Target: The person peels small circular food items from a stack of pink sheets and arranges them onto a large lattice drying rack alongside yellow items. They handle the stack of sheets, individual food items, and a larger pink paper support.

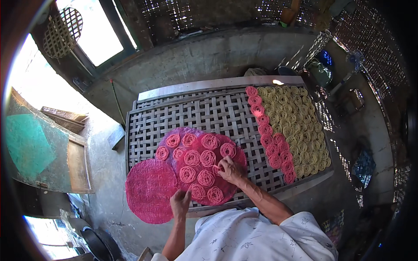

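A woven bamboo rack point(196, 107) lies before me. Three round pink and purple mats overlap on its near left part. Coiled pink noodle-like nests point(210, 141) sit on the middle mat point(241, 160), and several more on the purple mat point(168, 133) behind it. The left pink mat point(150, 192) bears no nests and juts past the rack's near edge. My right hand point(230, 169) pinches the strands of a pink nest at the middle mat's right side. My left hand point(181, 199) is at the edge between the two pink mats; whether its fingers grip a mat is unclear.
Yellow nests point(303, 124) fill the rack's right end, bordered by pink nests point(263, 120). A wooden-framed green panel point(32, 146) stands at the left, and dark round pans point(98, 243) lie at the lower left. A low concrete wall point(209, 62) runs behind the rack.
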Available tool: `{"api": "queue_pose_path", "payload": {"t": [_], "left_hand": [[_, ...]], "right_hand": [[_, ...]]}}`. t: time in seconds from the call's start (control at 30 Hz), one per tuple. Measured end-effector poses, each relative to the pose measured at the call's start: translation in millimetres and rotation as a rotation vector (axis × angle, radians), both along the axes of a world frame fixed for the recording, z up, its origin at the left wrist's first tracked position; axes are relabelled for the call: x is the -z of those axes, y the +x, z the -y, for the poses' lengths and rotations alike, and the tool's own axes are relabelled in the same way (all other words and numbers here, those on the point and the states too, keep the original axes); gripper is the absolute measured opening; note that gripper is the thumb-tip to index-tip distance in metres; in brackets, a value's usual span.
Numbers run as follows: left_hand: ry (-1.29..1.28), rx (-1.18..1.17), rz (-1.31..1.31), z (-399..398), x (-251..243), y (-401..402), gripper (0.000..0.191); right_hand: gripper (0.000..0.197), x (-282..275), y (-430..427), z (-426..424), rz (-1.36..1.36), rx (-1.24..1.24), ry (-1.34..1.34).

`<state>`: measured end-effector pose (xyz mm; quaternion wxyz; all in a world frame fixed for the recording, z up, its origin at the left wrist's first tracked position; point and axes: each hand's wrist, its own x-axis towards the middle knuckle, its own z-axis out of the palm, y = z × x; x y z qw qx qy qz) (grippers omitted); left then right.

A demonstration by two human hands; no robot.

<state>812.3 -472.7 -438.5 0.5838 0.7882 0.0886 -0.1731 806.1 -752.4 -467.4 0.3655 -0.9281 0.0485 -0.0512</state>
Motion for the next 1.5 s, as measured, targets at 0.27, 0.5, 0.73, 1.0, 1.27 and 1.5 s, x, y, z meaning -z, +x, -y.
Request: {"api": "queue_pose_path", "payload": {"t": [0.27,0.5,0.73,1.0,1.27,1.5], "left_hand": [[0.451,0.584,0.740,92.9,6.2,45.6,0.044],[0.494,0.560,0.799,85.4,16.3,35.8,0.042],[0.552,0.594,0.787,85.8,17.4,37.9,0.036],[0.475,0.679,0.682,79.4,28.3,37.8,0.018],[0.303,0.721,0.489,107.4,-37.2,3.2,0.012],[-0.108,1.138,0.454,156.4,-74.5,-20.2,0.025]], "right_hand": [[0.015,-10.7,-46.2,5.6,0.172,-0.179,-0.092],[0.017,-49.2,-117.8,40.0,-0.091,0.402,0.307],[0.020,4.7,-196.3,112.2,-0.134,1.034,0.121],[0.014,-20.0,-170.3,141.1,-0.018,0.715,-0.103],[0.019,-13.1,-164.7,139.2,0.288,0.729,-0.208],[0.031,-48.6,-150.4,41.0,-0.485,0.686,1.433]]}}
